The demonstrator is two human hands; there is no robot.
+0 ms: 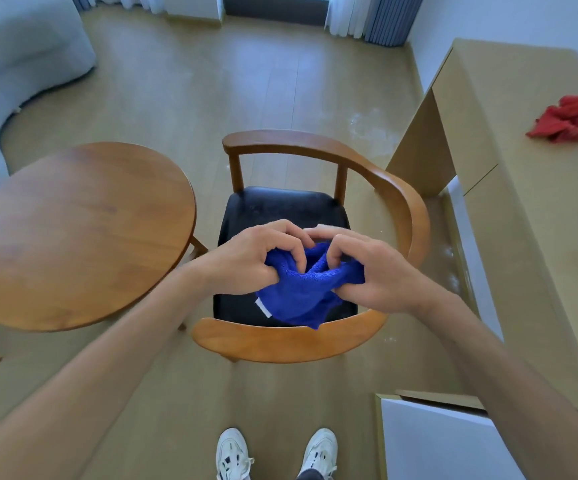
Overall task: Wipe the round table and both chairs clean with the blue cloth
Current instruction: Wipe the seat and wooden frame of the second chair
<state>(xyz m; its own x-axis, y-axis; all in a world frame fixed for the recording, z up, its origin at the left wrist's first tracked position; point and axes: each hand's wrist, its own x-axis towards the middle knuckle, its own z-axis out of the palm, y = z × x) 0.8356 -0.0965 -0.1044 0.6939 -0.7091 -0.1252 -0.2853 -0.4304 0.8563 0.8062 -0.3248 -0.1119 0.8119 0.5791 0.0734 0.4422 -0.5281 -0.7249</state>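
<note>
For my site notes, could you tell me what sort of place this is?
Probably a living room in a home or flat: a pale sofa on wood flooring, a small round table with a wooden armchair beside it, and curtains at the far window.

The person's left hand (251, 259) and right hand (372, 270) were bare, without gloves, rings or a watch. Both forearms were uncovered up to the edge of the picture, and no sleeve showed. On the feet were white lace-up sport shoes (234, 455) with dark markings, and a dark trouser hem (310, 474) showed beside the right shoe.
</note>
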